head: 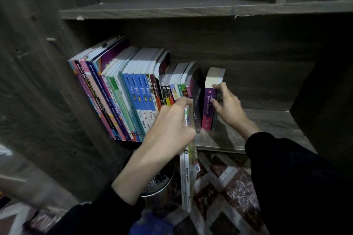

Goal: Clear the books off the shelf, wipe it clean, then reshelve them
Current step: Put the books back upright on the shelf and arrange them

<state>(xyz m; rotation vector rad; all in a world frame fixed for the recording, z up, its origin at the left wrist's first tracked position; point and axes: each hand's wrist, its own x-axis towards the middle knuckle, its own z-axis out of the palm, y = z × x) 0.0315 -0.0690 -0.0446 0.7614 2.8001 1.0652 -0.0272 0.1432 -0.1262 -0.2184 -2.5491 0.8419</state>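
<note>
Left hand [170,129] grips thin white books [188,168], held upright, in front of shelf [267,126]. Right hand [228,105] fingers curled round purple book [209,108] standing there.

The blue spines [142,99] read "Fokus", and two of them show "Kimia" lower down. A pink spine [110,92] reads "ANJAKAN PRIMA". The purple book [209,108] bears a cursive title too blurred to read.
</note>
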